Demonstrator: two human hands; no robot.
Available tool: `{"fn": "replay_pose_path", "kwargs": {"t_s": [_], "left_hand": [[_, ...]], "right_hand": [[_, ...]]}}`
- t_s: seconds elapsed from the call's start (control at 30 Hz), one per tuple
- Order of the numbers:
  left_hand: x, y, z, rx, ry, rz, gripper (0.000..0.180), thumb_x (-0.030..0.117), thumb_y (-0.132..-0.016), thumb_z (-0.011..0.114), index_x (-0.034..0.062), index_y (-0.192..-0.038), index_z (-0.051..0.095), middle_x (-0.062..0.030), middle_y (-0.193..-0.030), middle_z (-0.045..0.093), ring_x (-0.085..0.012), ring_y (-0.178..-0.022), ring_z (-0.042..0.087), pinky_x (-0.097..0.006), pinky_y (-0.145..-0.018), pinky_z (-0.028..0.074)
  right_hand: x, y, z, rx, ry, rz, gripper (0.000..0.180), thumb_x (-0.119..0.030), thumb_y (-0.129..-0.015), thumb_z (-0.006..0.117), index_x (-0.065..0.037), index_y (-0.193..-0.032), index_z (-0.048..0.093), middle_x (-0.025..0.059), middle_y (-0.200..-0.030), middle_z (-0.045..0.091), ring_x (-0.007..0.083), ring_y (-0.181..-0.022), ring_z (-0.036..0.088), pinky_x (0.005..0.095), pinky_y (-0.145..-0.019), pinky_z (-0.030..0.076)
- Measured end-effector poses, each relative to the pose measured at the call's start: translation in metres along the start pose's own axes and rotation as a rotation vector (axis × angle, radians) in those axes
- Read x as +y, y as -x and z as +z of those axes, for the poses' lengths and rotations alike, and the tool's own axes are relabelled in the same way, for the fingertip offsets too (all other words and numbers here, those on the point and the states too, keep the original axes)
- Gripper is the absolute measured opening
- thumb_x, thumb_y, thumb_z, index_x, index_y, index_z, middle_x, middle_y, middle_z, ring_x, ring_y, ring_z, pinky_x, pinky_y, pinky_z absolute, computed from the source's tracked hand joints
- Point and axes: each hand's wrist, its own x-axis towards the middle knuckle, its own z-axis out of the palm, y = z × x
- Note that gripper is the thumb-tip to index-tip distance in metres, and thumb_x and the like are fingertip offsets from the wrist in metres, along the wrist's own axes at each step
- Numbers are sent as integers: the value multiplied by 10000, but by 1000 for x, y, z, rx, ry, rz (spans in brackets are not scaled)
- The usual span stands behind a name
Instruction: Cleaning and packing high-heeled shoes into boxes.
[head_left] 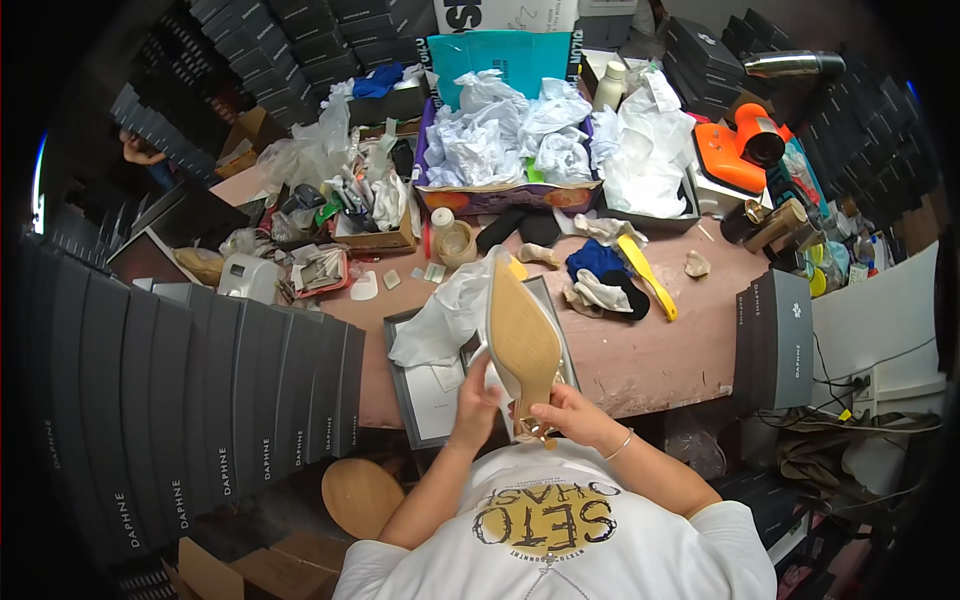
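Both my hands hold a shoe (524, 335) above the work table, its tan sole turned up toward me and its toe pointing away. My left hand (478, 402) grips its left side near the middle. My right hand (572, 413) closes round the heel end, where small gold-coloured metal parts show; the right thumb lies on the sole. Most of the upper is hidden beneath the sole. White tissue paper (452, 318) lies against the shoe's left side. Below it is an open grey shoebox (408, 385) with a white printed sheet (432, 392) inside.
Grey shoeboxes are stacked at left (205, 390) and right (782, 340). Across the pink table (650, 370) lie a yellow-handled brush (648, 275), cloths (600, 258) and a jar (455, 243). Behind stand a bin of crumpled paper (510, 199) and an orange device (728, 158).
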Motion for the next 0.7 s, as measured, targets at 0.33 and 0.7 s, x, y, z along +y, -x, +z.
{"fn": "replay_pose_path", "kwargs": {"t_s": [0.33, 0.7], "left_hand": [[26, -55, -7, 145, 814, -399, 474, 350, -920, 490, 106, -1320, 418, -81, -977, 584, -220, -920, 597, -433, -878, 500], [53, -27, 19, 164, 762, -339, 561, 429, -921, 518, 71, -1328, 373, -98, -999, 536, -211, -978, 548, -489, -936, 464]], "right_hand": [[-18, -12, -63, 35, 829, -18, 326, -303, -905, 608, 3, -1007, 657, 84, -890, 654, 113, -791, 599, 283, -668, 483], [-37, -115, -211, 694, 1972, -303, 191, -174, -806, 591, -129, -975, 669, 92, -926, 644, 265, -1028, 557, 594, -1052, 242]]}}
